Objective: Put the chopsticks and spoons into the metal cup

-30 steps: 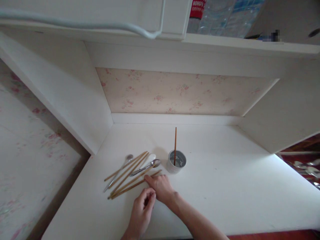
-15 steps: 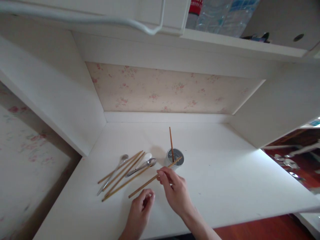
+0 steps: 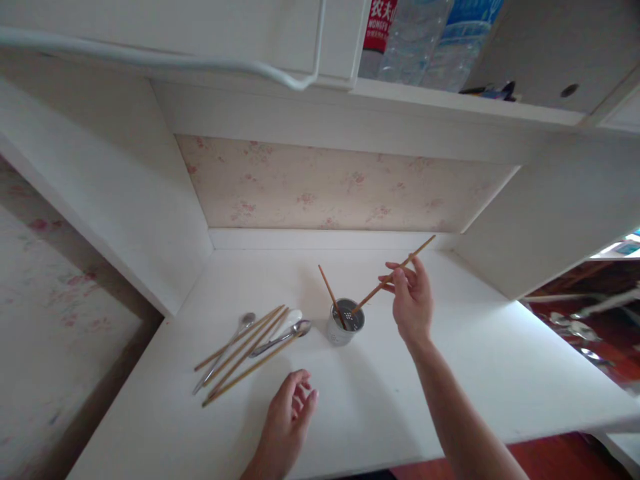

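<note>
While pinching a thin brown wooden chopstick (image 3: 395, 273) above the white bench (image 3: 450, 373), right hand (image 3: 413, 300) with lower tip just inside small round metal holder cup (image 3: 344, 325). Second chopstick (image 3: 331, 295) already leaning in cup. Left hand (image 3: 290, 417) loose, fingers curled, grasping nothing, resting near bench edge. Loose chopsticks (image 3: 245, 353) and two metal spoons (image 3: 280, 337) lying left of cup. Risk, as a judgement: steep slant could lever the light cup over or miss the rim.

white desk (image 3: 450, 373), floral back panel (image 3: 340, 190), 2 water bottles (image 3: 420, 37) on shelf, white cable (image 3: 200, 63)
</note>
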A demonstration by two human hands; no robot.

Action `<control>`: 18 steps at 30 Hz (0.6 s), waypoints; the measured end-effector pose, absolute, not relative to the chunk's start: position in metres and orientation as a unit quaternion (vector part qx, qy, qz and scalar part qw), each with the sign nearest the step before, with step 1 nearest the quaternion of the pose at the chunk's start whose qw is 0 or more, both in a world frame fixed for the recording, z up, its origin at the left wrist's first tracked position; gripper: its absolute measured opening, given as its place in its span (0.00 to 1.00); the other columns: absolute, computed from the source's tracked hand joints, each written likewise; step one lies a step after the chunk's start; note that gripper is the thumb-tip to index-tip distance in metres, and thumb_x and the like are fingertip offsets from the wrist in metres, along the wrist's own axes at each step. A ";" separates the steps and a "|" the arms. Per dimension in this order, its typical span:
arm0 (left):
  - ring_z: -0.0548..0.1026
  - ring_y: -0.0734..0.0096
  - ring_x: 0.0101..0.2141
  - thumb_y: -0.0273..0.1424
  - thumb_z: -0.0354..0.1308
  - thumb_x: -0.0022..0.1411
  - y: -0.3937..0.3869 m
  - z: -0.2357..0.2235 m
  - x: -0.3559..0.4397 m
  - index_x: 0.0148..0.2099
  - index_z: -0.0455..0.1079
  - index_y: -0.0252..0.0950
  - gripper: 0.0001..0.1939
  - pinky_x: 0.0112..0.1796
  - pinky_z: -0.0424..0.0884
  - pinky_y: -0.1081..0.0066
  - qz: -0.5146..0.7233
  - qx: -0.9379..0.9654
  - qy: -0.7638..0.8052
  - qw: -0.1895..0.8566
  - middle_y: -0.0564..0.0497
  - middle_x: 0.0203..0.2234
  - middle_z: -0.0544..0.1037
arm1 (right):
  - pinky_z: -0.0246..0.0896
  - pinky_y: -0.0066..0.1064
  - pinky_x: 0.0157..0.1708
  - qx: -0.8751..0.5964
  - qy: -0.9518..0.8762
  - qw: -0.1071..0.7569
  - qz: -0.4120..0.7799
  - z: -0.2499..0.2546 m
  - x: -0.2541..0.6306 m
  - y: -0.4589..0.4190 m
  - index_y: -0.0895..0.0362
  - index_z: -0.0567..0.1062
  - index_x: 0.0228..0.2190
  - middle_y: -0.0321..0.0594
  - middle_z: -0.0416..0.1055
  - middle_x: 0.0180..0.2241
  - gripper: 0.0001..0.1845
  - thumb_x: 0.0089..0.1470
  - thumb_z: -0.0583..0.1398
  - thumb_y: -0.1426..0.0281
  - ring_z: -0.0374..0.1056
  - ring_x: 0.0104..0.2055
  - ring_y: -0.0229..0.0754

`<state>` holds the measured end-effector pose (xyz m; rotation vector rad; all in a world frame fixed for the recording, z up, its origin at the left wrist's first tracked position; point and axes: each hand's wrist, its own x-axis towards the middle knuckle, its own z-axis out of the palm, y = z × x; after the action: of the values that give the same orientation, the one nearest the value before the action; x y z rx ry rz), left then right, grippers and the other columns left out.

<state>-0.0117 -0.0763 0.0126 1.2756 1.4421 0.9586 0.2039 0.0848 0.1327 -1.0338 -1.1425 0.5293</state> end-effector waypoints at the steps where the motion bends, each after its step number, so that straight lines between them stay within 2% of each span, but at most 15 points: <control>1: 0.73 0.67 0.33 0.45 0.53 0.62 -0.073 0.016 -0.008 0.52 0.65 0.38 0.21 0.31 0.69 0.71 0.390 0.522 0.592 0.473 0.46 0.40 0.73 | 0.74 0.33 0.30 -0.473 -0.524 0.664 0.248 0.125 0.206 0.090 0.50 0.64 0.53 0.41 0.74 0.42 0.22 0.58 0.57 0.60 0.73 0.31 0.38; 4: 0.73 0.63 0.43 0.44 0.55 0.61 -0.059 0.025 0.004 0.58 0.60 0.39 0.26 0.40 0.71 0.66 0.401 0.545 0.577 0.457 0.43 0.50 0.70 | 0.74 0.34 0.30 -0.507 -0.564 0.586 0.287 0.102 0.203 0.094 0.54 0.69 0.48 0.45 0.75 0.41 0.20 0.57 0.56 0.57 0.74 0.32 0.40; 8: 0.64 0.58 0.56 0.41 0.56 0.60 -0.035 0.031 0.020 0.63 0.53 0.39 0.32 0.53 0.63 0.58 0.438 0.573 0.536 0.438 0.41 0.60 0.62 | 0.74 0.37 0.34 -0.544 -0.576 0.514 0.329 0.084 0.195 0.086 0.55 0.71 0.46 0.46 0.77 0.39 0.19 0.57 0.56 0.57 0.76 0.32 0.43; 14: 0.58 0.52 0.61 0.38 0.64 0.52 -0.001 0.029 0.044 0.66 0.48 0.38 0.44 0.59 0.53 0.54 0.469 0.587 0.525 0.400 0.40 0.62 0.60 | 0.74 0.37 0.35 -0.568 -0.560 0.498 0.341 0.084 0.188 0.069 0.54 0.73 0.44 0.44 0.78 0.38 0.18 0.57 0.56 0.58 0.76 0.34 0.44; 18: 0.58 0.48 0.60 0.35 0.70 0.43 0.016 0.023 0.061 0.65 0.50 0.36 0.50 0.59 0.52 0.52 0.496 0.569 0.552 0.353 0.38 0.60 0.61 | 0.75 0.36 0.34 -0.556 -0.564 0.484 0.372 0.086 0.181 0.057 0.54 0.73 0.43 0.43 0.78 0.39 0.17 0.58 0.56 0.57 0.77 0.35 0.44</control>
<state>0.0614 0.0160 0.0231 1.4719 1.4283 1.2841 0.1813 0.0568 0.0862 -1.3547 -1.3746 0.9049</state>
